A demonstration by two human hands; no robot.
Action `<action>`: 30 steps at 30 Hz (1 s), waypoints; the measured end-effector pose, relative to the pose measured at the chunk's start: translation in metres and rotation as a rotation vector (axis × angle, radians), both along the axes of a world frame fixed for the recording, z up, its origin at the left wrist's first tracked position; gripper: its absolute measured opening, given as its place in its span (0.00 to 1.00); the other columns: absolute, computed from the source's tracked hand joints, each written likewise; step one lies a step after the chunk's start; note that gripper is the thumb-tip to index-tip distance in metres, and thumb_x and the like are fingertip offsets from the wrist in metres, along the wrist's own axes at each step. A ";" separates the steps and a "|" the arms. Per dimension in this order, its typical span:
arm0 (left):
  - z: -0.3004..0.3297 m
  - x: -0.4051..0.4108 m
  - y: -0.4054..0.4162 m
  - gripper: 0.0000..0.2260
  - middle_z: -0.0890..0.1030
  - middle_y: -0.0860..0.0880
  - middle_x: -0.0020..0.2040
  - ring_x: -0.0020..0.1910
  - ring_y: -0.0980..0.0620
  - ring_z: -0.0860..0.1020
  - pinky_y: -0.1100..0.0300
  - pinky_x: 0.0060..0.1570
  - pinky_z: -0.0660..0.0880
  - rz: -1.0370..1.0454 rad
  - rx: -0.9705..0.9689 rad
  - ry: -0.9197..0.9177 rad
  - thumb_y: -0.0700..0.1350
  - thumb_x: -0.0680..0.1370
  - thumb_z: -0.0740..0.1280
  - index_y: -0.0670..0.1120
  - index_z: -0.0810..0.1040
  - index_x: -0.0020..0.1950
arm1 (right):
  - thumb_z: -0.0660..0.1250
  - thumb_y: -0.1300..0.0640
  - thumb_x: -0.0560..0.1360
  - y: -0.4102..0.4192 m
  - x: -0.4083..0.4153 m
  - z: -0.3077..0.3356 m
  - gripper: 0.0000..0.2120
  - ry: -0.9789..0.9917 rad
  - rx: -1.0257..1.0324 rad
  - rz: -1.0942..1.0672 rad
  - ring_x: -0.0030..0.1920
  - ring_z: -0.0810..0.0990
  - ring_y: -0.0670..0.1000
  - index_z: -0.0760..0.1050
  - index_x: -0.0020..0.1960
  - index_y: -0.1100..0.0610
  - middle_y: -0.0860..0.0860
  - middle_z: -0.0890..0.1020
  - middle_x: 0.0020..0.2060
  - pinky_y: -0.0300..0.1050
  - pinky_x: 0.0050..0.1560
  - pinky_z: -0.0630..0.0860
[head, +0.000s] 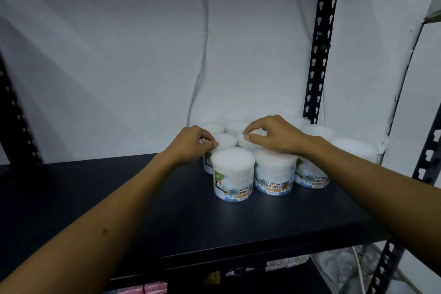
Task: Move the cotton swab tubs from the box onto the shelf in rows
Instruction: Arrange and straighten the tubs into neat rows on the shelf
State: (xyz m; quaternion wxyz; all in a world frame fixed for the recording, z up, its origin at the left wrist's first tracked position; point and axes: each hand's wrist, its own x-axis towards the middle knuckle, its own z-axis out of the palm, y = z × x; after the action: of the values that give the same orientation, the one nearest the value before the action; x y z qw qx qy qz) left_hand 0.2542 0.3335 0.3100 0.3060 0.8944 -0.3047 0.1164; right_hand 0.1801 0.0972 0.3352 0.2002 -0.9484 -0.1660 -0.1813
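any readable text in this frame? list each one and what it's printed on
"COTTON BUDS": label of the front left clear round plastic tub of white cotton swabs.
"COTTON BUDS": label of the front middle clear tub.
Front right clear tub: label partly hidden by the right forearm, blurred, only "BUDS" can be guessed.
Small print under each title: too small to read.
Pink packs on the lower shelf: no legible text.

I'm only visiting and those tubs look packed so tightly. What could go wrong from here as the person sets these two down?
1. The left hand and right hand each pinch a tub by its lid among close neighbours; a nudge might topple the front tub.
2. The tubs crowd the right end of the dark shelf, beside the slotted post, so rows may end up crooked.
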 end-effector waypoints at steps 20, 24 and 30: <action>-0.011 0.013 0.024 0.10 0.82 0.49 0.57 0.58 0.54 0.78 0.60 0.59 0.72 0.015 -0.197 0.026 0.37 0.77 0.66 0.44 0.82 0.56 | 0.72 0.36 0.65 0.035 -0.026 -0.009 0.19 0.114 -0.008 0.141 0.55 0.78 0.43 0.82 0.51 0.46 0.42 0.82 0.53 0.48 0.59 0.75; -0.023 0.025 0.038 0.11 0.81 0.49 0.54 0.56 0.53 0.78 0.60 0.56 0.73 0.121 -0.323 0.064 0.36 0.77 0.66 0.44 0.81 0.57 | 0.70 0.42 0.71 0.034 -0.022 -0.008 0.12 0.078 0.105 0.146 0.54 0.79 0.41 0.83 0.48 0.48 0.41 0.83 0.51 0.46 0.60 0.76; -0.050 0.056 0.033 0.15 0.79 0.44 0.60 0.57 0.47 0.78 0.49 0.61 0.75 0.238 -0.422 0.305 0.37 0.75 0.69 0.43 0.78 0.63 | 0.67 0.41 0.73 0.038 0.005 -0.010 0.16 0.095 0.033 0.069 0.60 0.75 0.42 0.80 0.57 0.47 0.42 0.80 0.59 0.48 0.63 0.72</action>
State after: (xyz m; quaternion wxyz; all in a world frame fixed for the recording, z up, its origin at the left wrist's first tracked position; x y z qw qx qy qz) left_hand 0.3105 0.3665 0.2597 0.5117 0.8477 -0.1171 0.0766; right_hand 0.1853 0.1353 0.3253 0.2298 -0.9462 -0.1860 -0.1319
